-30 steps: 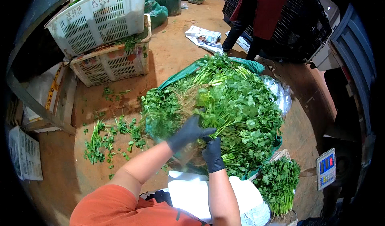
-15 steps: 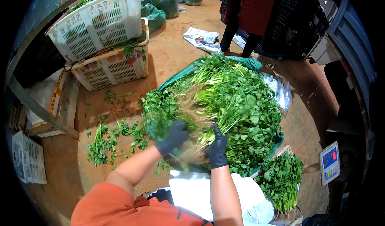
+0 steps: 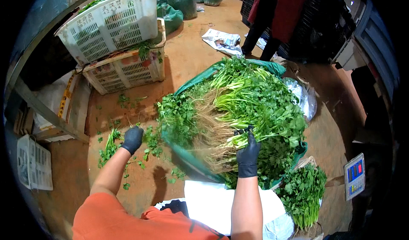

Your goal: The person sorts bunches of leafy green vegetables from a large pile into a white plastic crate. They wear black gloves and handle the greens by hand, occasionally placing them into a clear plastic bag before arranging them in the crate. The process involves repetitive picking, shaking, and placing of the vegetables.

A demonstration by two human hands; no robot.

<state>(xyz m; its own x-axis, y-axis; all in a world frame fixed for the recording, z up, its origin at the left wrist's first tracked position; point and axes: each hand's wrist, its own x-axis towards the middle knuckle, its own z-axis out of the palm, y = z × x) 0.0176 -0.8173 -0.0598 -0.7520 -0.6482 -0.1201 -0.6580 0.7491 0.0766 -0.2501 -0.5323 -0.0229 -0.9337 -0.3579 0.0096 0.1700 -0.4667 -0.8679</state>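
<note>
Black gloves cover both of my hands. A large heap of coriander [image 3: 272, 99], leafy with pale stems and long stringy roots, lies on a green sack [image 3: 187, 155]. My right hand [image 3: 248, 157] is closed round the pale stems of a coriander bunch [image 3: 240, 141] at the heap's near side, roots pointing left. Off to the left, my left hand [image 3: 133, 138] is above loose coriander sprigs [image 3: 110, 146] on the floor. Its fingers are curled in; thin stems and a bit of green show by the fingertips, but whether it holds them I cannot tell.
Stacked white crates [image 3: 115, 22] stand at the back left, a smaller crate [image 3: 35, 163] at far left. Another coriander pile [image 3: 302, 193] and a scale display [image 3: 354, 176] are at right. White sheeting [image 3: 230, 201] lies before me. A person [image 3: 281, 14] stands beyond the heap.
My left hand has moved left, away from the roots to the loose sprigs on the floor. My right hand keeps its grip on the stems. The view has shifted slightly.
</note>
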